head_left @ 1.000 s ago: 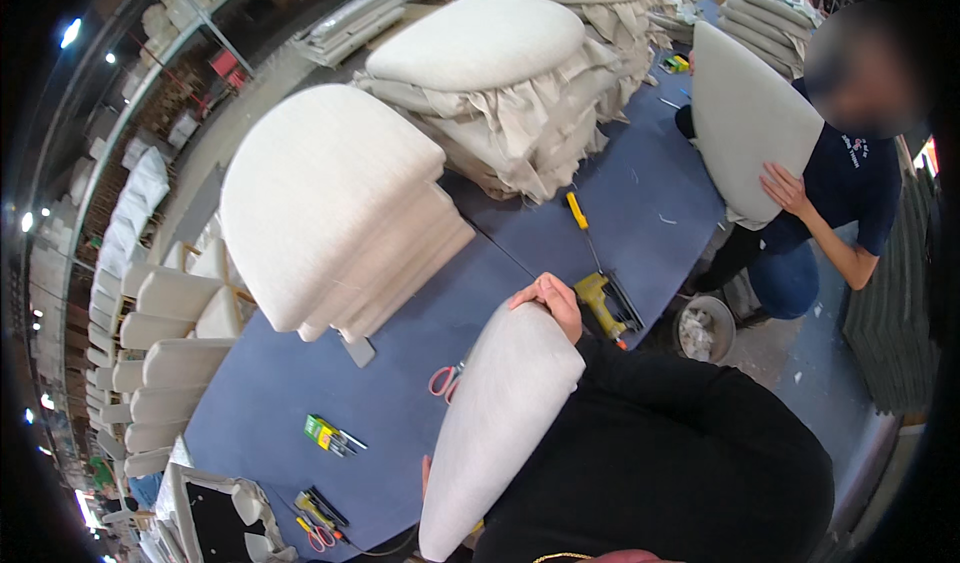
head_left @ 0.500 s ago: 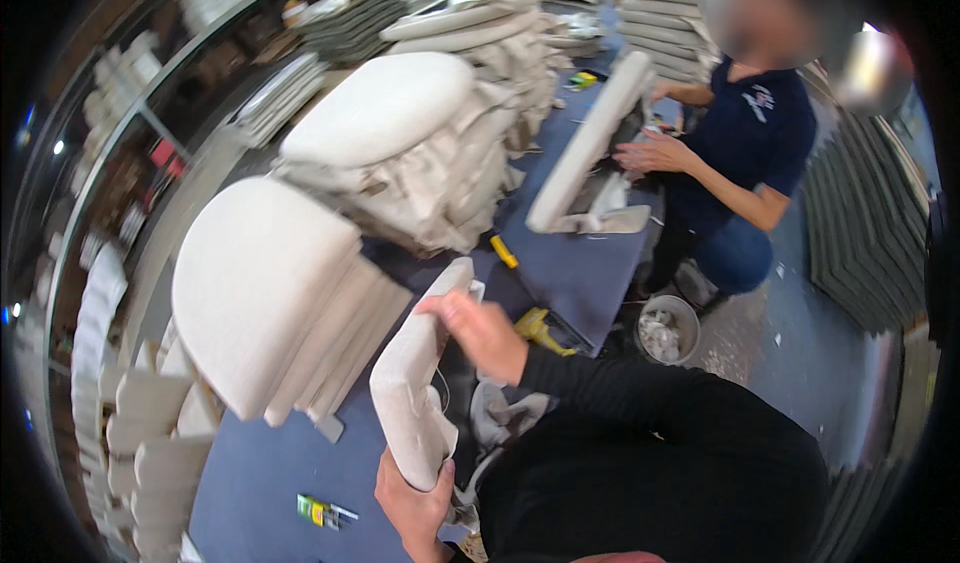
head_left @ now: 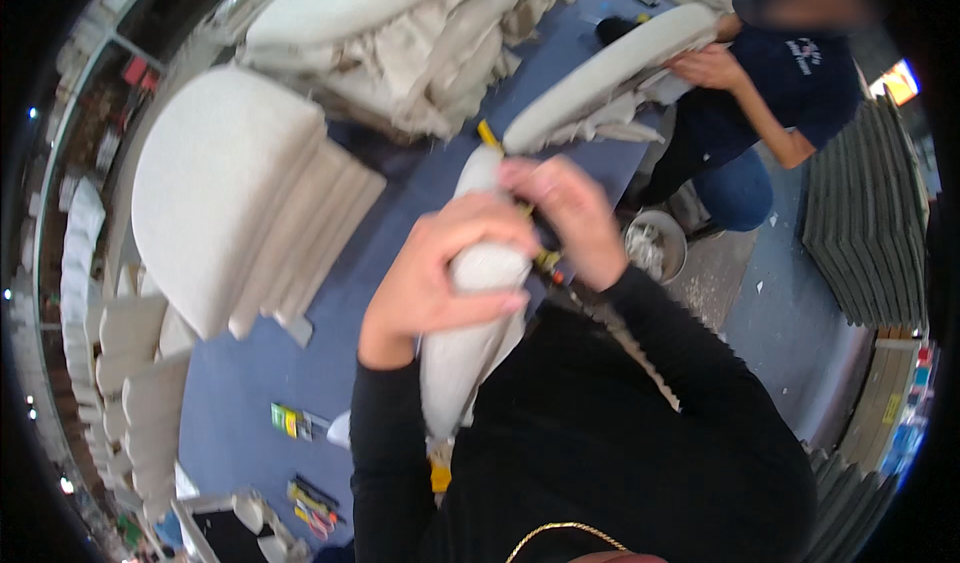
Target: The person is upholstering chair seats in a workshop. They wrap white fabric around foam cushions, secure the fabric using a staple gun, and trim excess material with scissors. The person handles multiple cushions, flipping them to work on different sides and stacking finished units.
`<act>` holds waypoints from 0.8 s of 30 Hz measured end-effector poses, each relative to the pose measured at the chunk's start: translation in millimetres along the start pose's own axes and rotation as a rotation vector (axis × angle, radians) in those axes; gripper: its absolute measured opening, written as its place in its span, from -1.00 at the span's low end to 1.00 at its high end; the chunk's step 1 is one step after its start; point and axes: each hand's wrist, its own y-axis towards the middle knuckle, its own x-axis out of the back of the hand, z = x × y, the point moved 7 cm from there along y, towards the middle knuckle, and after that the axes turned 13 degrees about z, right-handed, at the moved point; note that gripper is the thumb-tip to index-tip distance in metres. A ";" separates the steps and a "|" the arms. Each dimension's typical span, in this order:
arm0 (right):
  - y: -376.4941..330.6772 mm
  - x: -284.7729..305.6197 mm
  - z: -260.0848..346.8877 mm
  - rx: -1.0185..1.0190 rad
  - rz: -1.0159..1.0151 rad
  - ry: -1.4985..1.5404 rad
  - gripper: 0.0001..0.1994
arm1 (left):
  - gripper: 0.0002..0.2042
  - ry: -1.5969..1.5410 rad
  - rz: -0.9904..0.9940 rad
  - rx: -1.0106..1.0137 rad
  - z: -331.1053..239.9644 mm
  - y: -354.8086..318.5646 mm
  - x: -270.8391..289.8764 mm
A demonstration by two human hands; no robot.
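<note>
A cream fabric-covered pad (head_left: 455, 373), like an upholstered seat or back panel, stands on edge against my body. My left hand (head_left: 430, 273) is closed round its rounded corner, thumb on the near side and fingers over the top. At the pad's far end my right hand (head_left: 575, 213), blurred by motion, has its fingers curled onto the fabric edge. The underside of the pad is mostly hidden. Partly covered by my right hand is a yellow and black tool (head_left: 548, 259). A yellow handle (head_left: 488, 133) lies just beyond the pad.
Stacked cream pads (head_left: 225, 193) stand left on the blue table (head_left: 240, 383); more pads and loose fabric (head_left: 420, 73) lie behind. Across the table a person (head_left: 790, 93) handles another pad (head_left: 610, 73). Scissors (head_left: 318, 518) lie front left. A white bucket (head_left: 655, 245) stands right.
My left hand has moved up from the pad's lower end to its corner. The pad has turned in my hands. The view has shifted, and the other person's pad is tilted lower.
</note>
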 end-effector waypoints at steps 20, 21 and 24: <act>-61.6 10.3 153.5 -0.072 0.023 -1.287 -0.79 | -0.57 -0.043 0.027 0.073 30.6 77.5 -55.7; -61.0 10.1 151.9 -0.047 0.006 -1.273 -0.80 | -0.57 -0.044 0.024 0.065 30.5 77.4 -55.1; -59.0 6.3 152.0 -0.031 -0.010 -1.283 -0.82 | -0.57 -0.046 0.013 0.053 30.6 77.5 -54.3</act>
